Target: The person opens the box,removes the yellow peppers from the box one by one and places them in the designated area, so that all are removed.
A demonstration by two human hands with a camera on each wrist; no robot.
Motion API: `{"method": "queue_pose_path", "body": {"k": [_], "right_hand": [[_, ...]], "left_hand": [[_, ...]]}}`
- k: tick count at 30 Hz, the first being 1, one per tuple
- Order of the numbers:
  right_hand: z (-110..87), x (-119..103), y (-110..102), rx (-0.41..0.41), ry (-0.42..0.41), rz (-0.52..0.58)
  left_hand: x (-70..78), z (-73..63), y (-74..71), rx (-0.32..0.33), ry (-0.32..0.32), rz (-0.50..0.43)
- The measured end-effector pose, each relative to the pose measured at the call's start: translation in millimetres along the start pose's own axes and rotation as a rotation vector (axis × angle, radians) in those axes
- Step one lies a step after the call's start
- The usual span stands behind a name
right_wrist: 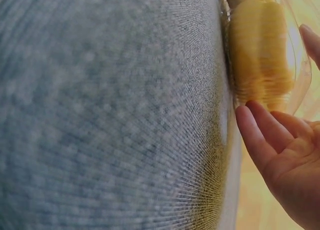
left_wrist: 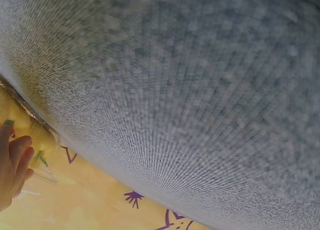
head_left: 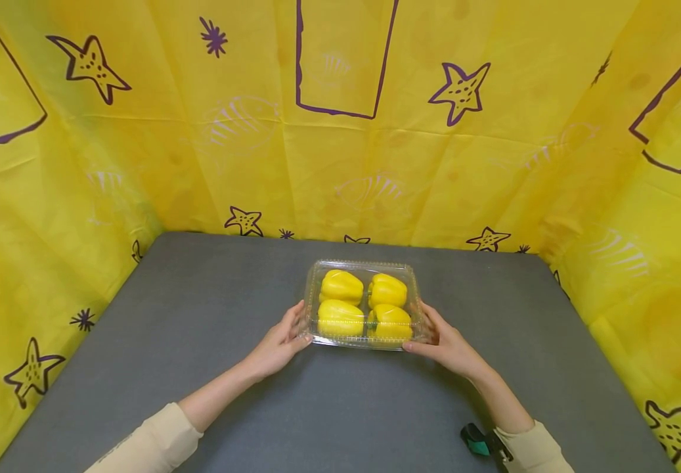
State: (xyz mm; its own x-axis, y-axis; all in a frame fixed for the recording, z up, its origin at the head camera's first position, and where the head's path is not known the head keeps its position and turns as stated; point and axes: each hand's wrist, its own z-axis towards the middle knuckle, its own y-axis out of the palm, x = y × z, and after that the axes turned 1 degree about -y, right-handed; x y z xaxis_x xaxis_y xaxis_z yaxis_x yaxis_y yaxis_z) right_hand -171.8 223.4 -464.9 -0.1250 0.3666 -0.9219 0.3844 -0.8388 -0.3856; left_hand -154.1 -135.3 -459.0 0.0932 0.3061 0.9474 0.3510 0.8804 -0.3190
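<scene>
A clear plastic clamshell container (head_left: pixel 366 264) with a ridged rim holds several yellow bell peppers (head_left: pixel 341 318). At its left side my left hand (head_left: pixel 278 345) grips it, the thumb at the near corner. My right hand (head_left: pixel 446 341) holds the opposite side, its thumb on the near right corner. The right wrist view has the right hand (right_wrist: pixel 295 155) with fingertips against the container's side wall, beside a yellow pepper (right_wrist: pixel 262 49). Fingers of the left hand (left_wrist: pixel 12 165) appear at the edge of the left wrist view. Whether the container's base touches the table is hard to tell.
A dark grey table (head_left: pixel 198 289) lies beneath the container. Yellow cloth (head_left: pixel 340 171) printed with starfish and fish surrounds it at the back and both sides. A black and green strap (head_left: pixel 476 440) sits by the right sleeve cuff.
</scene>
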Motion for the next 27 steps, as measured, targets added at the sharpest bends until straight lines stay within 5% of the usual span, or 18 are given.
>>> {"method": "queue_pose_path", "body": {"k": [18,27], "right_hand": [[1.0,2.0,-0.2,0.005,0.022,-0.045],[1.5,3.3,-3.1,-0.055,-0.055,0.039]], "left_hand": [[0.8,0.9,-3.0,-0.044,-0.029,-0.05],[-4.4,-1.9,-7.4,-0.072,0.06,-0.15]]}}
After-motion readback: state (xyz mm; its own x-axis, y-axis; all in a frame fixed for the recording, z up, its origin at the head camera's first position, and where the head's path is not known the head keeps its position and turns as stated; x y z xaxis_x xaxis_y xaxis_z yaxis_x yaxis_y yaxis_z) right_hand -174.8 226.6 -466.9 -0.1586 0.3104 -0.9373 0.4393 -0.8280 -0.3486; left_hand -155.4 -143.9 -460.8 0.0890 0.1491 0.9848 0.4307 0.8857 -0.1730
